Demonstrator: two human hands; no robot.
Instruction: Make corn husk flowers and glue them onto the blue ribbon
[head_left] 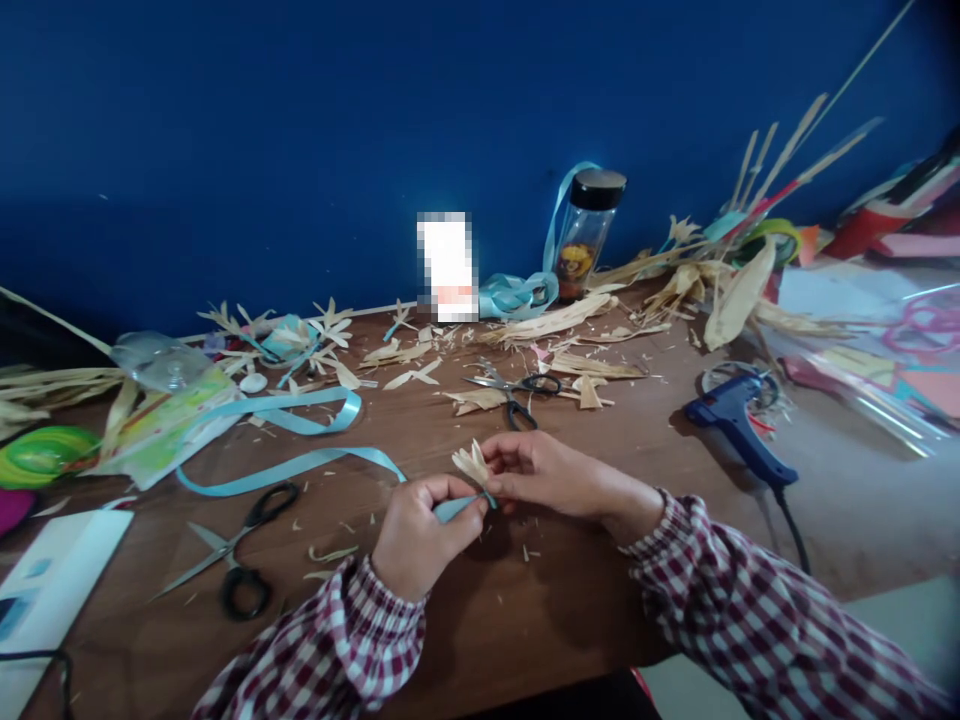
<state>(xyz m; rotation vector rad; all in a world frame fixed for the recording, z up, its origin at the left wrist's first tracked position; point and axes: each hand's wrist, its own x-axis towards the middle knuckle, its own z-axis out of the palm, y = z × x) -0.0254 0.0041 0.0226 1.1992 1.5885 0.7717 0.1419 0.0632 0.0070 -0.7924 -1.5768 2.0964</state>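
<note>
Over the front middle of the brown table my two hands meet. My right hand (551,476) pinches the base of a small pale flower of dried husk petals (471,464), which points up and slightly left. My left hand (427,530) grips a light blue ribbon (455,508) at the flower's base, where a bit of blue wraps the stem. The ribbon's long tail (300,465) runs left from my hand and loops back across the table. Fingers hide most of the stem.
Open scissors (232,550) lie left of my left hand, and another pair (517,388) lies beyond my hands. A blue glue gun (739,420) with its cord rests at right. Farther back are husk scraps (570,318), a jar (589,235), finished husk flowers (330,325) and a bright pixelated rectangle (450,265).
</note>
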